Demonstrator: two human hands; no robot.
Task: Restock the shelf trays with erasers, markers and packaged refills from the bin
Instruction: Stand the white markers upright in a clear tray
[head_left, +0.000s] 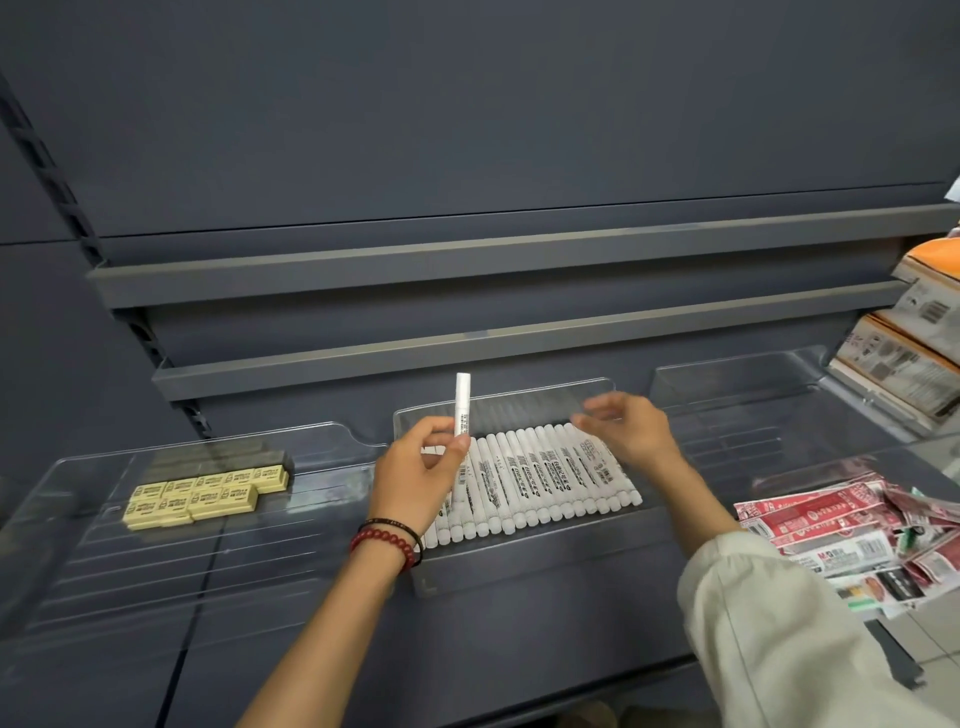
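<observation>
My left hand (415, 475) pinches one white marker (462, 402) and holds it upright above the middle clear tray (519, 566). A row of several white markers (540, 478) lies side by side in that tray. My right hand (631, 423) hovers over the right end of the row, fingers relaxed and holding nothing. Several yellow erasers (205, 491) lie in rows in the left clear tray (130, 571). Red and white packaged refills (841, 525) are piled at the right, in the right clear tray (737, 395).
Grey shelf rails (467, 260) run across above the trays. Orange and grey boxed goods (904, 358) are stacked at the far right. The dark back panel (467, 104) fills the upper view. No bin is in sight.
</observation>
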